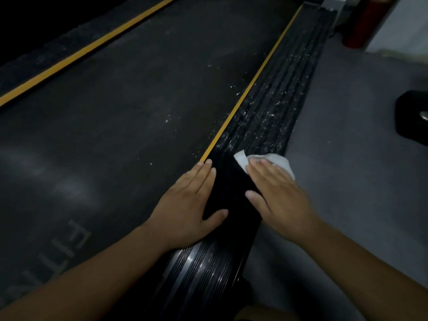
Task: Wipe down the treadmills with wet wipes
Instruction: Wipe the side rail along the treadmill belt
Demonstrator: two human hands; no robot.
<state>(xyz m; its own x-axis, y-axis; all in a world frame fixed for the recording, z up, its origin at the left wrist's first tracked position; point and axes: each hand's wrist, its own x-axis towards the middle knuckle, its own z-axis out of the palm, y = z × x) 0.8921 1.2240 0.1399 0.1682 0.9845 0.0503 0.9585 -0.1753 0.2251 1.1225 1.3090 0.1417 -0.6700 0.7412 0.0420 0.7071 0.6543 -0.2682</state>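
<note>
Ribbed black side rail (268, 117) of treadmill, dusty with white flecks farther up. Right hand (278, 195) flat, fingers straight, pressing white wet wipe (240, 161) onto rail. Left hand (192, 207) flat, fingers together, on rail's inner edge beside yellow stripe (245, 91) and running belt (120, 112).

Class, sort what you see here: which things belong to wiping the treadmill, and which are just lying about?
Belongs to the job:
- wet wipe, pressed under the right hand
- left hand, flat at the belt's edge
- ribbed side rail, white specks ahead of the wipe
- treadmill belt

Just lying about:
- black object on the grey floor
- red cylinder, far corner
</note>
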